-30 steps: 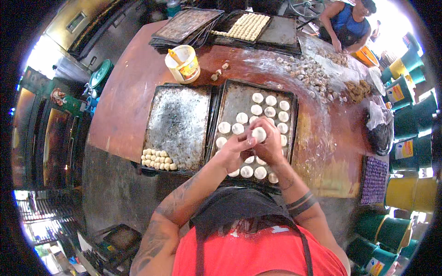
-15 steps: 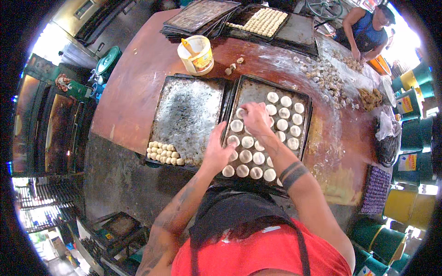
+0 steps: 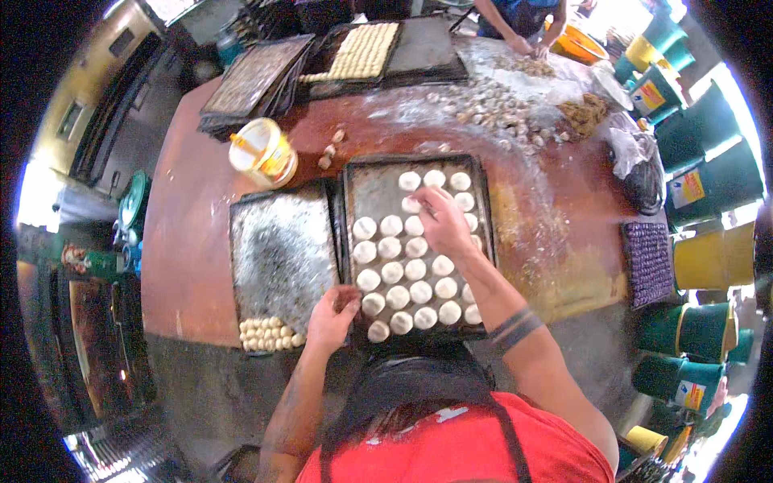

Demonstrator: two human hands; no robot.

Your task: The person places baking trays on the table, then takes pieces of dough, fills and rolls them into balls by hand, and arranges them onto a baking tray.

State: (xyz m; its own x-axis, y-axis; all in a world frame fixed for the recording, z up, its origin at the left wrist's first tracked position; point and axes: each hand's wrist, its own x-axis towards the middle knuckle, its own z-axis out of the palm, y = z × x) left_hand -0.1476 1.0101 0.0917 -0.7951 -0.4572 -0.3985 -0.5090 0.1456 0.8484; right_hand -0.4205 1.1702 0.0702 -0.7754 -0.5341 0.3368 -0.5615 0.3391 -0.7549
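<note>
A dark metal tray point(image 3: 374, 181) in front of me bears rows of flattened pale dough rounds point(image 3: 420, 292). My right hand point(image 3: 445, 224) reaches over its far part, fingers bent and fingertips on one dough round point(image 3: 411, 204). Over the gap by this tray's near left side is my left hand point(image 3: 330, 320), fingers curled toward the thumb; whatever they may hold is hidden. Left of it, a second tray point(image 3: 282, 233) with a worn, shiny surface carries a cluster of small dough balls point(image 3: 266, 333) at its near left corner.
A white tub point(image 3: 270, 165) with an orange-handled tool stands beyond the left tray, near a few small lumps point(image 3: 328, 151). Stacked trays point(image 3: 258, 76) and a tray of dough balls point(image 3: 366, 50) lie farther back. A co-worker's hands point(image 3: 535, 48) work among scattered lumps point(image 3: 507, 113).
The whole view has swung, moving the trays left in the picture. My left hand has drawn back toward the near dough balls. My right hand has shifted from the left column to a farther dough round.
</note>
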